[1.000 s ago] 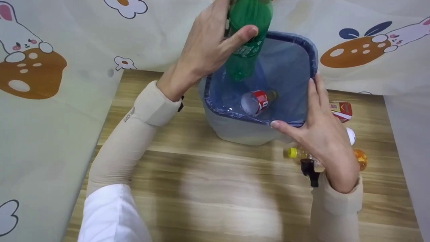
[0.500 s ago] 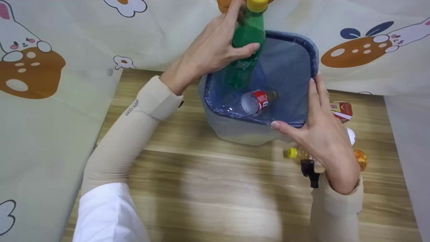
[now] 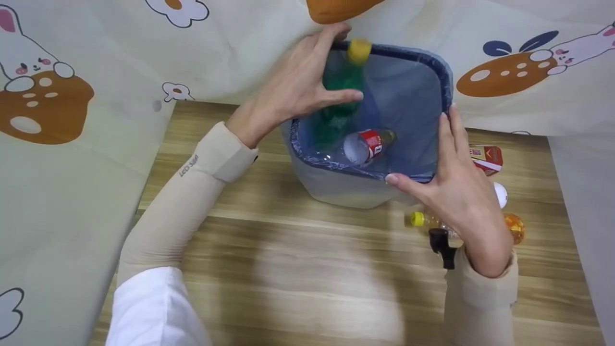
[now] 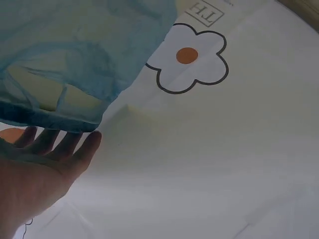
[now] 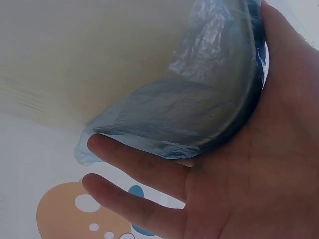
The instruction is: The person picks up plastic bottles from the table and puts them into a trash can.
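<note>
A blue bag lines the trash can (image 3: 346,187). Blurred, a green plastic bottle (image 3: 347,79) with a yellow cap stands tilted inside, most of it below the rim. My left hand (image 3: 300,79) is spread at the can's back left corner, its thumb crossing over the bottle in the head view. Straight fingertips (image 4: 89,142) show close to the lined rim in the left wrist view. My right hand (image 3: 463,187) rests against the right front corner, thumb on the front rim and straight fingers (image 5: 139,164) along the right side. Deeper in the can lies a clear bottle (image 3: 370,144) with a red label.
Right of the can on the wood-look surface (image 3: 288,278) are a red and yellow box (image 3: 490,158), a white round object (image 3: 500,194) and a yellow-capped clear bottle (image 3: 419,219). An orange item (image 3: 515,228) is partly behind the right wrist. Patterned sheets (image 3: 230,53) stand behind and at the sides.
The green bottle has gone down from above the rim into the can, and its cap came into view. My left hand has loosened from it and lowered slightly. My right hand stays put.
</note>
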`<state>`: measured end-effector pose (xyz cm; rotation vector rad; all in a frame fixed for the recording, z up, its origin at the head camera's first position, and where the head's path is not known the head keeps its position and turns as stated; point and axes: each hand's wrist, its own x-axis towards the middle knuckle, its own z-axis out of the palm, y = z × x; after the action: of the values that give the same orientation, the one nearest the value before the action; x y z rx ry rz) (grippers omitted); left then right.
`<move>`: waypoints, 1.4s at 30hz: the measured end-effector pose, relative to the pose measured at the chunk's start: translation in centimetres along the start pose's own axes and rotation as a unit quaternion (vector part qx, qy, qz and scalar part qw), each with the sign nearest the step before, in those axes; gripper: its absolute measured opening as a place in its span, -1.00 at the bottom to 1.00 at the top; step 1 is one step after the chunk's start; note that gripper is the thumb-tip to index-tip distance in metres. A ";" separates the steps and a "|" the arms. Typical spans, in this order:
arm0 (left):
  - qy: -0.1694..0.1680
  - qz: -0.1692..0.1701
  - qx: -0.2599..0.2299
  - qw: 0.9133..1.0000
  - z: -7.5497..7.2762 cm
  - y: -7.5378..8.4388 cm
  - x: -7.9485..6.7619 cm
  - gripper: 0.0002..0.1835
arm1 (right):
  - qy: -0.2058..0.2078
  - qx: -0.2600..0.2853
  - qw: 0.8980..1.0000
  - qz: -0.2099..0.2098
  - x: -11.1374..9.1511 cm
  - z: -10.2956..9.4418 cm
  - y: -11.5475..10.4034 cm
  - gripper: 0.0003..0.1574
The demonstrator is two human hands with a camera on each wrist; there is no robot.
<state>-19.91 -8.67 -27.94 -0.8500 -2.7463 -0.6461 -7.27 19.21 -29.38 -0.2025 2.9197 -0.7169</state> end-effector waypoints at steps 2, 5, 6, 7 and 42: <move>0.006 0.025 0.005 1.000 -0.1 -0.1 -0.5 0.20 | -0.001 0.000 1.000 0.000 0.0 0.0 -0.1 0.53; 0.004 0.063 0.025 0.998 -0.2 0.0 -1.2 0.28 | 0.002 -0.002 1.000 -0.004 0.0 0.0 -0.1 0.52; -0.002 0.071 0.030 0.997 -0.3 0.0 -1.4 0.29 | 0.003 -0.003 1.000 -0.004 0.0 0.0 -0.2 0.52; -0.010 0.075 0.035 0.997 -0.3 0.1 -1.6 0.30 | 0.004 -0.003 1.000 -0.005 -0.1 0.0 -0.2 0.53; -0.003 0.021 -0.086 0.996 0.8 0.2 -8.3 0.15 | 0.065 0.128 0.981 -0.134 -1.0 -0.5 5.0 0.19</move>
<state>-13.06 -12.21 -31.12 -0.9450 -2.7000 -0.8824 -6.81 23.97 -31.17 -0.5482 2.9112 -1.1771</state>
